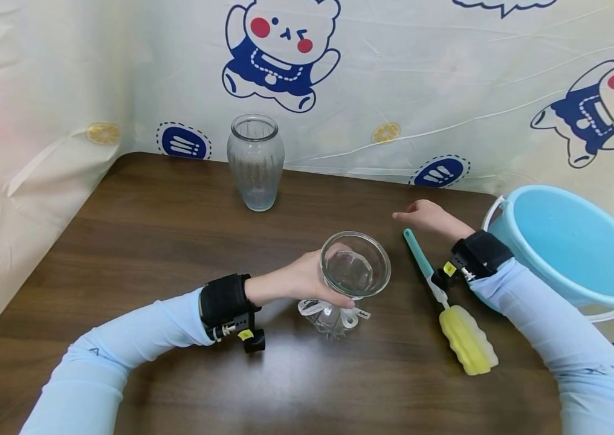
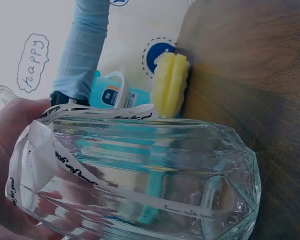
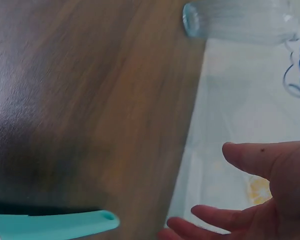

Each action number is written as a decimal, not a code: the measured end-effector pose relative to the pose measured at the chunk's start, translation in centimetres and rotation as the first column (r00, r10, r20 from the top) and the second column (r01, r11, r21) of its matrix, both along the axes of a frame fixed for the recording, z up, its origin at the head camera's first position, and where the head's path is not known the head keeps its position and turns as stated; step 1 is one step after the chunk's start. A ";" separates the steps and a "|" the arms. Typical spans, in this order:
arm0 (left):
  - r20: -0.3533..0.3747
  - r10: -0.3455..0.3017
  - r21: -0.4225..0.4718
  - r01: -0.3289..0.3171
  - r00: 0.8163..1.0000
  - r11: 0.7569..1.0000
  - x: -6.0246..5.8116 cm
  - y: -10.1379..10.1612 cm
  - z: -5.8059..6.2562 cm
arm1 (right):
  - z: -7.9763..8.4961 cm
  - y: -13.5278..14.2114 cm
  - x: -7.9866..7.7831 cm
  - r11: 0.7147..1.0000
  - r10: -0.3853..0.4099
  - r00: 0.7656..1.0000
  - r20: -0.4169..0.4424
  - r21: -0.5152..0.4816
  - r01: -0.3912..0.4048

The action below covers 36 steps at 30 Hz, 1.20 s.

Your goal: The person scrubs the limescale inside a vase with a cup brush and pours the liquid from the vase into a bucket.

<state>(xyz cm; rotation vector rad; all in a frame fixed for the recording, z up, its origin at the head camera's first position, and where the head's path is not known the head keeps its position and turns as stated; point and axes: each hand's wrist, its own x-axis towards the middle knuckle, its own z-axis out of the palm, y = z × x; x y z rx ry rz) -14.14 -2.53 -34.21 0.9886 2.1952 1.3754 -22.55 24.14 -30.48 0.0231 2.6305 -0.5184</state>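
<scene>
In the centre of the head view, the person's left hand point(image 1: 307, 279) is wrapped round a clear glass vase point(image 1: 365, 283), its open mouth facing up toward the head. A white ribbon point(image 1: 315, 307) printed with dark lettering circles the vase below the flared rim; from here I can't tell whether the base touches the bench point(image 1: 138, 248).

Right of centre, the right hand point(image 1: 428, 215) grips nothing: its thumb stands apart from the fingers, just beyond the teal handle end of a brush point(image 1: 420, 257). That brush slants down toward the lower right, ending in a yellow sponge head point(image 1: 468, 340).

A light blue bucket point(image 1: 509, 219) stands at the right edge, near the right forearm. At upper centre, a ribbed glass jar point(image 1: 255, 166) stands upright before a bear-printed cloth point(image 1: 421, 66).
</scene>
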 end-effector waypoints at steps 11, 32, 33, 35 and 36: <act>0.013 -0.018 0.030 0.017 1.000 0.999 0.0 -0.1 -0.1 | -3.1 2.0 -1.1 0.995 -0.044 0.991 0.129 -0.088 0.056; 0.034 -0.023 0.051 0.021 0.999 0.998 0.2 0.1 0.0 | -6.4 3.0 -1.7 0.962 -0.159 0.970 0.182 -0.191 0.193; 0.035 -0.024 0.054 0.022 0.999 0.998 0.2 0.1 0.0 | -6.2 3.0 -1.7 0.965 -0.151 0.973 0.174 -0.186 0.183; 0.037 -0.024 0.052 0.022 0.999 0.998 0.1 0.0 0.0 | -5.8 3.1 -1.6 0.960 -0.132 0.975 0.177 -0.221 0.170; 0.035 -0.021 0.045 0.019 0.999 0.999 0.1 0.0 0.0 | -5.5 3.1 -1.6 0.958 -0.122 0.976 0.183 -0.237 0.164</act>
